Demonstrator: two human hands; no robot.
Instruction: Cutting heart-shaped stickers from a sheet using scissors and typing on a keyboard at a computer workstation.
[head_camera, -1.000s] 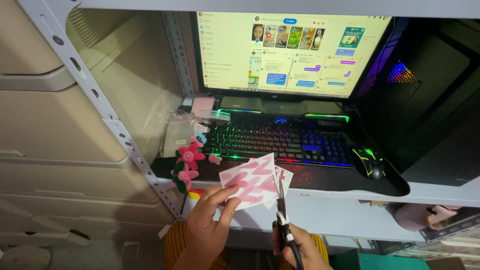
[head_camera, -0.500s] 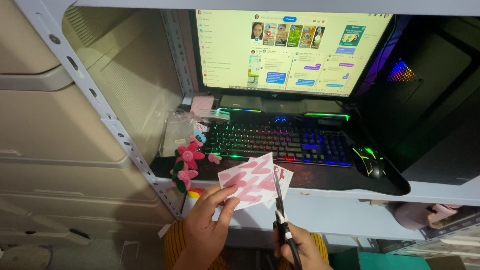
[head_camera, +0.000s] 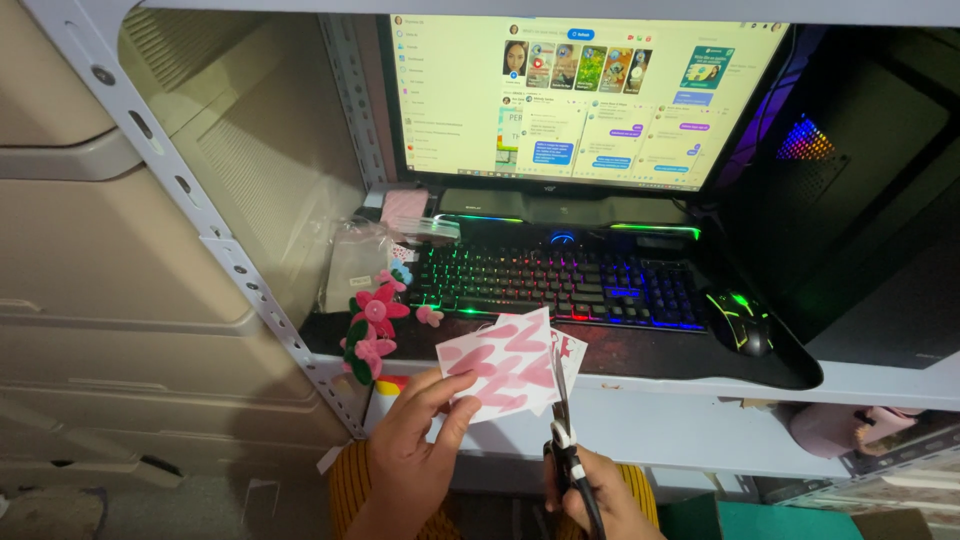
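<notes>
My left hand (head_camera: 412, 455) pinches the lower left corner of a white paper sheet (head_camera: 502, 365) printed with several pink petal shapes, holding it up in front of the shelf edge. My right hand (head_camera: 598, 495) grips black-handled scissors (head_camera: 563, 420); their blades point upward along the sheet's right edge. A second smaller piece of the paper sticks out to the right of the blades. Both hands sit low in the view, below the desk shelf.
A backlit keyboard (head_camera: 560, 285) and a lit mouse (head_camera: 741, 322) lie on a dark mat (head_camera: 650, 355). A monitor (head_camera: 585, 95) stands behind. Pink felt flowers (head_camera: 370, 330) and a clear bag (head_camera: 352, 265) sit at the shelf's left. A metal rack post (head_camera: 215, 235) slants left.
The hands, paper and scissors keep almost the same place; the sheet has shifted only slightly against the blades.
</notes>
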